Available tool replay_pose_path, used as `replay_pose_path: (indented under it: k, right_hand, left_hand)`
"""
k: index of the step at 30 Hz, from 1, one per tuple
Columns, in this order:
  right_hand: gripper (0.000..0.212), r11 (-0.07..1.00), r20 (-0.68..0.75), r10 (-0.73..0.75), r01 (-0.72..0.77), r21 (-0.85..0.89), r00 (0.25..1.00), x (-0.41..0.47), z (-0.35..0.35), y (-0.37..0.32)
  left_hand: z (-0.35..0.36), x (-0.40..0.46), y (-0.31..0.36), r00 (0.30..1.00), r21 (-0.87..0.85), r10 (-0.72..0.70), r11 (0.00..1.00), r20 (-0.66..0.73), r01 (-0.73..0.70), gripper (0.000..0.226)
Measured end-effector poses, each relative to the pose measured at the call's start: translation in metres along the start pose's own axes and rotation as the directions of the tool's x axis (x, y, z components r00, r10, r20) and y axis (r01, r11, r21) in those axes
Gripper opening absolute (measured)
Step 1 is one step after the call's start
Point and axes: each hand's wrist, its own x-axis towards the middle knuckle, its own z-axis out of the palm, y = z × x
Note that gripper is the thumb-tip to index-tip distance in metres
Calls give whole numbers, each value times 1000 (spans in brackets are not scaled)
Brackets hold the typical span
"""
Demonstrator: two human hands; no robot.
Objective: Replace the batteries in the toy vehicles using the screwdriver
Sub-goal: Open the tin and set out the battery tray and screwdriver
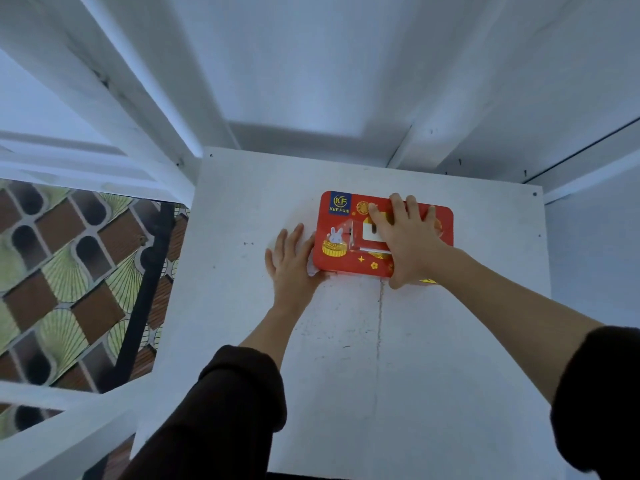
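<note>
A red tin box (349,256) with a blue "KEE FUI" logo, a rabbit and gold prints lies flat on the white table (346,375), towards its far side. My right hand (407,239) lies spread on the lid, thumb hooked over the near edge. My left hand (291,259) rests flat on the table against the box's left end, thumb touching its near left corner. No toy vehicle, screwdriver or battery is in view.
White beams and panels (311,64) rise behind the table and to its sides. A patterned brown and green tiled floor (69,271) shows to the left, with a black bar (145,289) along the table's left edge.
</note>
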Motion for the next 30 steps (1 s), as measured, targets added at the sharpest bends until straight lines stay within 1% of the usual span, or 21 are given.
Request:
replay_pose_path:
  k: [9,13,16,19,20,21,22,23,25,28,30]
  right_hand:
    - [128,997,72,-71,68,45,995,1,-12,8]
    - [124,987,121,-106,90,129,987,2,-24,16]
    - [120,983,142,-120,98,155,983,1,-30,21]
    - [119,978,124,-131,108,177,984,-3,-31,23]
    - [119,977,117,-137,115,179,984,-4,-32,23]
    - [119,977,103,-144,125,174,984,-5,-36,24]
    - [120,977,86,-151,135,167,985,-6,-40,25]
    - [121,975,66,-157,144,167,985,-7,-45,26]
    - [124,971,35,-155,146,190,987,-10,-56,27]
    - [125,970,23,-157,149,191,987,-17,-70,27]
    - [124,972,24,-156,149,181,987,-25,-75,26]
  left_hand:
    - [2,0,-4,1000,22,11,1000,-4,-11,70]
    - [1,1,-3,1000,43,8,999,15,-9,73]
    - [-4,3,-2,997,72,8,997,70,-13,77]
    - [-21,8,-1,980,61,8,998,201,-20,84]
    - [-30,9,0,977,37,1,999,215,-9,87]
    - [-41,8,2,981,-7,2,1000,192,-1,90]
    - [-52,6,5,990,-69,19,998,141,-9,92]
    - [-64,2,10,995,-135,59,990,84,-47,94]
    - [-83,-6,23,985,-220,172,961,12,-165,88]
    - [-102,-11,38,951,-216,297,926,-86,-309,67]
    - [-113,-11,46,908,-170,387,896,-158,-411,55]
